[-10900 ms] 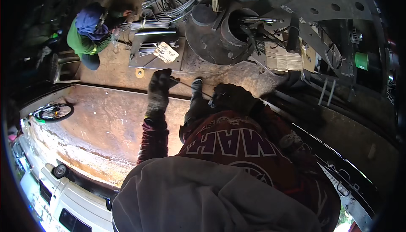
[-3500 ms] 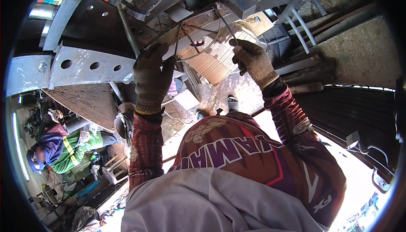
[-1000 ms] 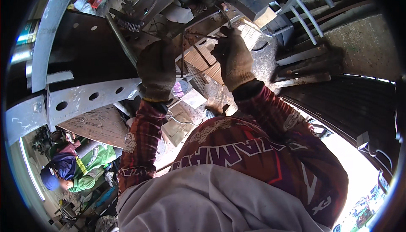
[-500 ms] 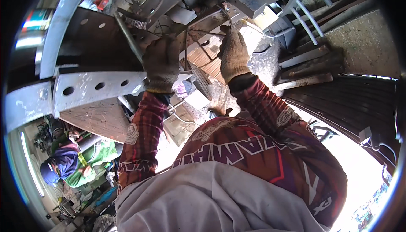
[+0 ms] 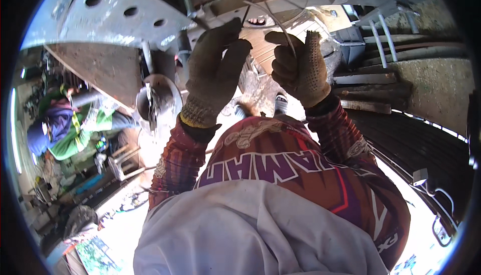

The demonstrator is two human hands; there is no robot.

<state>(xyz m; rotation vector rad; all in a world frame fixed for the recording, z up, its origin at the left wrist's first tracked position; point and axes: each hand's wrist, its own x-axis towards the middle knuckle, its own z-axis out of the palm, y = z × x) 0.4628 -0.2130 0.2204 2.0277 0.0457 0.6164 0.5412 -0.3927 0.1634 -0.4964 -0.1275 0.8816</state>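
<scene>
My left hand [image 5: 214, 72], in a worn, dirty knit glove, is raised in front of me. Its fingers stretch away from me, the thumb standing apart from them. A dark, straight stretch of rod meets its fingertips; whether they touch it is unclear. To the right, my right hand [image 5: 301, 67], in a matching glove, is closed with a thin bent metal rod [image 5: 274, 16] passing between thumb and fingers. That rod curves up and leftward from the fist to a corner above the gap between my hands.
A steel plate with round holes [image 5: 112, 14] juts in at upper left above a brown board [image 5: 100, 69]. A metal pipe [image 5: 159, 99] stands beside my left forearm. Metal bars [image 5: 366, 78] are stacked at right. Another person [image 5: 65, 129] in blue and green is at far left.
My hands have come closer to my body, bringing the thin rod along. The left hand's fingers have straightened from a closed grip. The view has shifted, and the holed plate now sits higher.
</scene>
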